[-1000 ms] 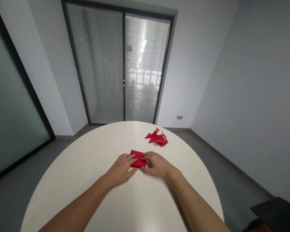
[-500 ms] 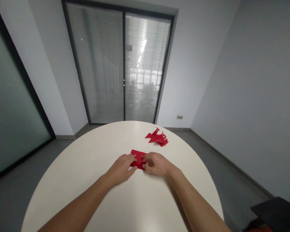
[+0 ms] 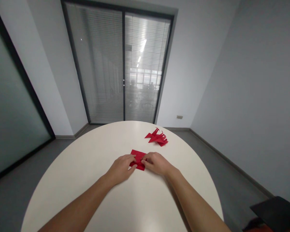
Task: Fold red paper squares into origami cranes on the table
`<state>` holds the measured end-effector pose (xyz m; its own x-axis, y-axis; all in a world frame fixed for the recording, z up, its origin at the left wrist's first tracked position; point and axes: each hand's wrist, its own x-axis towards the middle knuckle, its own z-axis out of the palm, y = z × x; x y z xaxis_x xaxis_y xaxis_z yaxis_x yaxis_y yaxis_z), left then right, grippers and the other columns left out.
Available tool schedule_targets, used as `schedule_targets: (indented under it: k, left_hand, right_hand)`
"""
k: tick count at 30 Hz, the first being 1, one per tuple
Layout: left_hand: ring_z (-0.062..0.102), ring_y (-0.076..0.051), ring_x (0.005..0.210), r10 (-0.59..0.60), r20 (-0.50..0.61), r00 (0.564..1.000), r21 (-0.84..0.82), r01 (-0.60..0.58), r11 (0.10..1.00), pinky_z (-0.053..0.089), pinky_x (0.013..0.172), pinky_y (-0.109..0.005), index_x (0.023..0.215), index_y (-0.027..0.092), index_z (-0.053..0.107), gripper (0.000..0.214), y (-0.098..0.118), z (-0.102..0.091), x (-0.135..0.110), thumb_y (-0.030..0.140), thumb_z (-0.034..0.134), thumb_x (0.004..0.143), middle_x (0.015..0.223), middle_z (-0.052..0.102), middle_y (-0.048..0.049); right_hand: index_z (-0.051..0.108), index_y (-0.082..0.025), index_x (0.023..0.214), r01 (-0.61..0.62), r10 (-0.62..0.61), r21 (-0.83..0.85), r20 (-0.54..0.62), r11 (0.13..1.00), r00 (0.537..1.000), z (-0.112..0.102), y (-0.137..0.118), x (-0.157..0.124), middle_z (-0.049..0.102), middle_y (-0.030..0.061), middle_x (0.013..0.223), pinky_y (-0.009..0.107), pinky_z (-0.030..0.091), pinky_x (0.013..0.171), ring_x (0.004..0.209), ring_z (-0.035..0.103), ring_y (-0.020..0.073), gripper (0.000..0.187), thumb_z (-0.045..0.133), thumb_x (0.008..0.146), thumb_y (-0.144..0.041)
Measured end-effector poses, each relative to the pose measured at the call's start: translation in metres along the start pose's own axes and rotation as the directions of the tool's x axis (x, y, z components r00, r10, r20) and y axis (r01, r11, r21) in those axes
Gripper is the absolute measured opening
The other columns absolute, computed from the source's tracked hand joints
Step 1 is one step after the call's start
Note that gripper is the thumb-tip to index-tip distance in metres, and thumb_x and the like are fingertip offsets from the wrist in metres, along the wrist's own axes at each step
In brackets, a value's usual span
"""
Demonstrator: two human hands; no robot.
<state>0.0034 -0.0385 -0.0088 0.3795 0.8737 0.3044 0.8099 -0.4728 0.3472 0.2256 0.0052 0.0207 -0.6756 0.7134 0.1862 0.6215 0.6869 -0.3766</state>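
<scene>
A folded piece of red paper lies on the table between my hands, with a raised fold along its near side. My left hand rests at its left edge, fingers on top and thumb at the near edge, holding it against the table. At the right edge, my right hand has thumb and fingertips pinched together on the paper. My fingers partly cover both sides of the sheet. Beyond my right hand stands a cluster of several red origami cranes, bunched close together.
The white round table reaches out on both sides of my arms. Behind it are a glazed door with blinds and a grey wall. A dark flat object, perhaps a chair part, shows at the lower right.
My right thumb has moved up and inward from the near right corner, and more of the paper's near edge shows. The left hand has barely shifted; the cranes stay put.
</scene>
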Motion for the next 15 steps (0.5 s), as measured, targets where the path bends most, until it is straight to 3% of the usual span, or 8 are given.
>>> schedule_targets:
  k: [7,15]
  left_hand:
    - [0.064,-0.024,0.106,-0.057,-0.017,0.998,0.035,0.057,0.998,0.049,0.093,-0.035,0.099,0.021,0.067,0.021,-0.001,0.0,0.002,0.023,0.046,0.096,0.109,0.072,-0.0079]
    - [0.062,-0.023,0.097,-0.079,-0.042,0.996,0.08,0.082,0.993,0.048,0.086,-0.034,0.095,0.021,0.064,0.019,0.003,0.001,0.005,0.02,0.046,0.095,0.098,0.069,-0.0066]
  right_hand:
    - [0.073,-0.02,0.092,-0.008,0.008,0.045,-0.006,0.999,1.0,0.004,0.005,0.001,0.074,0.0043,0.087,0.026,0.042,0.069,0.076,0.063,0.0181,0.02,0.055,0.092,-0.031]
    - [0.062,-0.021,0.12,-0.075,0.084,0.117,-0.073,0.99,0.994,0.014,0.013,0.002,0.072,0.0059,0.098,0.028,0.044,0.074,0.083,0.064,0.0196,0.029,0.055,0.092,-0.023]
